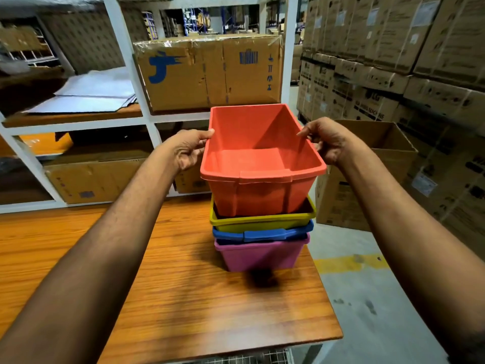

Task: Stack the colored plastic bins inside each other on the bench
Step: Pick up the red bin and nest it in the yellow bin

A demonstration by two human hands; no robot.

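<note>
An empty orange-red bin [258, 153] sits with its bottom partly inside a yellow bin [262, 222]. The yellow bin is nested in a blue bin [262, 233], which is nested in a pink bin [259, 254] standing on the wooden bench [183, 298] near its right edge. My left hand [190, 149] grips the red bin's left rim, thumb over the edge. My right hand [326, 143] grips its right rim the same way. The red bin is slightly tilted and stands high above the yellow rim.
A white shelf rack [147, 119] stands behind the bench with a large cardboard box [210, 72] and white sheets [91, 90]. An open cardboard box [367, 177] sits on the floor at right, before stacked cartons [420, 61]. The bench's right edge drops to grey floor.
</note>
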